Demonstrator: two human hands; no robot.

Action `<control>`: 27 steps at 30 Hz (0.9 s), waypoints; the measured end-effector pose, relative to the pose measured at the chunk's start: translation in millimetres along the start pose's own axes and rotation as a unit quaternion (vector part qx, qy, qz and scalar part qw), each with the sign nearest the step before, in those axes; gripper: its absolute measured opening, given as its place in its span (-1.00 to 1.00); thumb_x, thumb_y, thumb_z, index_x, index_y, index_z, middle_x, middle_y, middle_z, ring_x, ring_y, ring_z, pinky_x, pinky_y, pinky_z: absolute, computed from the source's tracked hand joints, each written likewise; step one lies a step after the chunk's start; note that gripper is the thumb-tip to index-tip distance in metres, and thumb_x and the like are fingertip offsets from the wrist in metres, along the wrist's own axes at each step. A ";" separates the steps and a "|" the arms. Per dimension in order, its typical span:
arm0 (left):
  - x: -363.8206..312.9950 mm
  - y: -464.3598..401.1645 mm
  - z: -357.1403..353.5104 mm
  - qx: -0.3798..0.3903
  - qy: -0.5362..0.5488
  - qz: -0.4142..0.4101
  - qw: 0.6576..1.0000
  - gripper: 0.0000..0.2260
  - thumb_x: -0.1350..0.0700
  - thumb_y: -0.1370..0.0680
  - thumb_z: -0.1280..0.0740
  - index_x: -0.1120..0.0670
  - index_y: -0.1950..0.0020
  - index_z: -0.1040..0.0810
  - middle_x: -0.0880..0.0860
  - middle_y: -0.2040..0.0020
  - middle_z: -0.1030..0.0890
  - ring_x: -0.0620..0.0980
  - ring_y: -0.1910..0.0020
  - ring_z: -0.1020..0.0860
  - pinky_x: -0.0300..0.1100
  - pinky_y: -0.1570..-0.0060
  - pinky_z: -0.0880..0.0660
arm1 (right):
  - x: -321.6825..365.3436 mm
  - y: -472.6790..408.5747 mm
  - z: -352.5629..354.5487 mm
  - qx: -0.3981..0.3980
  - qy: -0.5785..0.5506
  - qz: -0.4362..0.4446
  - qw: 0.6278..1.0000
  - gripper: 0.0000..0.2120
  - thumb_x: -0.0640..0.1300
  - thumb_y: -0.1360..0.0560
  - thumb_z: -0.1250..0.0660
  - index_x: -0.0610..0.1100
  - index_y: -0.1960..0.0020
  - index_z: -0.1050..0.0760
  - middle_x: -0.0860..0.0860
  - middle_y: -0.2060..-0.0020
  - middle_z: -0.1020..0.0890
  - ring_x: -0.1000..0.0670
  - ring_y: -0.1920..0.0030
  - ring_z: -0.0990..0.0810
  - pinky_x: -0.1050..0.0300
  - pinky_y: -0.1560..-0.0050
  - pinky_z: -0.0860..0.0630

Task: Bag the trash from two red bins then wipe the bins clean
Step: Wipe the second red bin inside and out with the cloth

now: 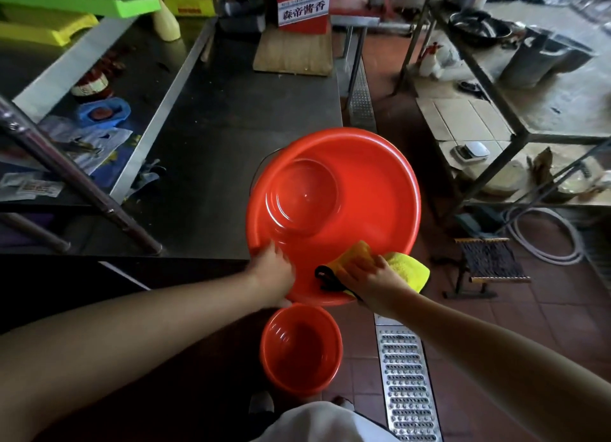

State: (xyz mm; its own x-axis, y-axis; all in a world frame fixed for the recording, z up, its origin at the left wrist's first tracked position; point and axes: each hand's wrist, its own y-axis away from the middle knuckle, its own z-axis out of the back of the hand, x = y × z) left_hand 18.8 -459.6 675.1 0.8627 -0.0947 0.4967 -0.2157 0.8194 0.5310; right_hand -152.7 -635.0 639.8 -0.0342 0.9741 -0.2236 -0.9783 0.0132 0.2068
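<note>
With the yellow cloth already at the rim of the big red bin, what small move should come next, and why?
Probably sweep the yellow cloth along the inner wall of the tilted large red bin. The right hand grips the cloth at the near rim, the left hand steadies that rim, and the bin looks empty.

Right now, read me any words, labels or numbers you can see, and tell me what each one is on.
"森帝酱香": white label on the red box at the far end of the steel counter.
Small line above it on that label: too blurred to read.
Yellow box: red print, unreadable.
Round red jar lid: blurred.
Packets at left: too small to read.
</note>
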 end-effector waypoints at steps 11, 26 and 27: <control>-46.8 -21.0 -23.0 -0.135 0.115 -0.035 0.984 -0.40 -0.31 -0.60 -0.06 0.19 0.02 -0.60 0.20 0.08 -0.66 0.19 0.04 -0.61 0.07 -0.10 -0.40 | 4.7 -11.3 -29.8 0.096 -0.115 -0.025 0.988 -0.17 0.42 -0.49 -0.20 0.06 -0.62 -0.08 -0.04 -0.53 -0.33 -0.14 -0.54 -0.23 -0.30 -0.41 -0.20; -32.0 1.5 -29.0 -0.061 0.030 -0.025 0.997 -0.26 -0.37 -0.55 -0.08 0.31 -0.18 -0.57 0.39 -0.12 -0.59 0.36 -0.14 -0.56 0.24 -0.23 -0.41 | 41.2 -76.2 -33.2 0.118 -0.300 -0.113 0.940 -0.45 0.27 -0.63 -0.04 0.29 -0.58 0.02 0.06 -0.55 -0.28 -0.11 -0.51 -0.29 -0.16 -0.44 -0.22; -31.1 3.4 -29.2 -0.060 0.011 -0.024 0.998 -0.24 -0.41 -0.51 -0.11 0.27 -0.14 -0.62 0.35 -0.07 -0.63 0.33 -0.09 -0.60 0.20 -0.18 -0.46 | 26.8 -76.3 -41.9 0.122 -0.261 -0.124 0.950 -0.45 0.23 -0.64 -0.06 0.28 -0.59 0.01 0.05 -0.56 -0.26 -0.12 -0.53 -0.25 -0.13 -0.45 -0.22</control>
State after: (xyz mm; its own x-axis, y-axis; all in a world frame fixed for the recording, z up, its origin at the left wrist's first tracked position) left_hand 4.6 -437.3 641.4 0.8806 -0.1254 0.4570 -0.1178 0.8761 0.4675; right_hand -87.5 -619.4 578.2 0.3590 0.9128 0.1948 -0.8646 0.2465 0.4379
